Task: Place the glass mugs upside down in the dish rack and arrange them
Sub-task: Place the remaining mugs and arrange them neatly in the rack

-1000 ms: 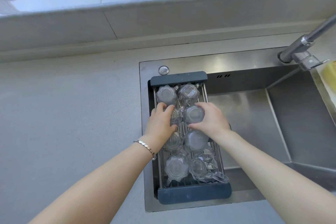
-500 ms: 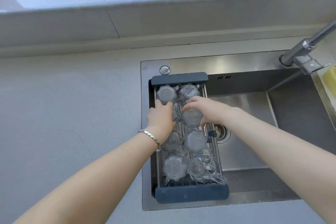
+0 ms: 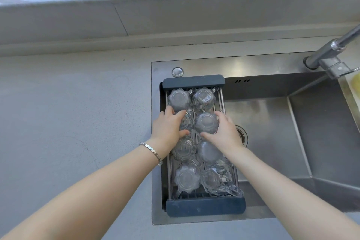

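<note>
Now both hands down in the dish rack (image 3: pixel 204 208), set across the left end of the steel sink (image 3: pixel 272 142). Eight glass mugs inside, upside down, two columns of four running 12 to 6 o'clock. Left hand (image 3: pixel 167 128) curled around the left mug of the second row (image 3: pixel 186 122), thumb at its 6 o'clock side, fingers over the 12 o'clock side. Right hand (image 3: pixel 224 132) cupped on the right mug of the second row (image 3: pixel 206 122), fingers at its 3 o'clock edge, thumb under at 6. Far-row pair (image 3: pixel 180 99) touching the rack's dark end bar at 12 o'clock. Nearest right mug (image 3: pixel 212 179) tilted, handle poking out toward 5 o'clock. Bracelet (image 3: pixel 152 150) on left wrist. Tap (image 3: pixel 331 52) at 2 o'clock of the rack, drain (image 3: pixel 242 134) just at 3 o'clock of right hand
</note>
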Available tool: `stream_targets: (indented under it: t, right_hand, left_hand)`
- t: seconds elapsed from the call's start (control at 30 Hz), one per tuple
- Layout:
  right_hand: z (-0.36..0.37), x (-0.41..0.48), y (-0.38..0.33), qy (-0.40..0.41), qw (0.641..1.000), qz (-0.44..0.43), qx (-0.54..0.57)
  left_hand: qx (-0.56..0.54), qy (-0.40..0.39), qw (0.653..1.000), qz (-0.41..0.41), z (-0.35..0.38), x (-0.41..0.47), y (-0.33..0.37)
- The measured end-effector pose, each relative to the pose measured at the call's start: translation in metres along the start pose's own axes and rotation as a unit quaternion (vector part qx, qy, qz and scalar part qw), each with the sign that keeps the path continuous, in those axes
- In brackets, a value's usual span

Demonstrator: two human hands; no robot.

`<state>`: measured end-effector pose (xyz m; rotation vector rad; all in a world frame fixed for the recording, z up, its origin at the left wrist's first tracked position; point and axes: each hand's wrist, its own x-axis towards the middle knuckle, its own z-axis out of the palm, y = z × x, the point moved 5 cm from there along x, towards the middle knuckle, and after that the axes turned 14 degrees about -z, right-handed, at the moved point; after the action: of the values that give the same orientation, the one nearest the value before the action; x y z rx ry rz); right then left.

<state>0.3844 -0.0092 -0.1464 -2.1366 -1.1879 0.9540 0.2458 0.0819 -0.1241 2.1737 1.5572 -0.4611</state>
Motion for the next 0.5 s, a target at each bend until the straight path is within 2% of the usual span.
stream_targets:
  t: [0.13,0.27,0.4,0.5]
  right_hand:
    - [0.003,-0.003,-0.003,0.069,0.997,-0.010,0.028]
    - [-0.001,-0.004,-0.001,0.039,0.997,-0.060,0.011]
    - [-0.005,0.000,0.002,0.026,0.999,-0.044,0.010]
    - [-0.008,0.000,0.000,-0.003,0.999,-0.041,-0.005]
  left_hand:
    - [0.001,-0.003,1.000,-0.003,-0.001,0.000,0.000]
    - [0.000,0.002,1.000,0.000,0.000,-0.001,-0.001]
    - [0.014,0.010,1.000,0.006,0.001,-0.002,-0.001]
    - [0.013,0.046,0.999,0.008,0.002,-0.009,-0.003]
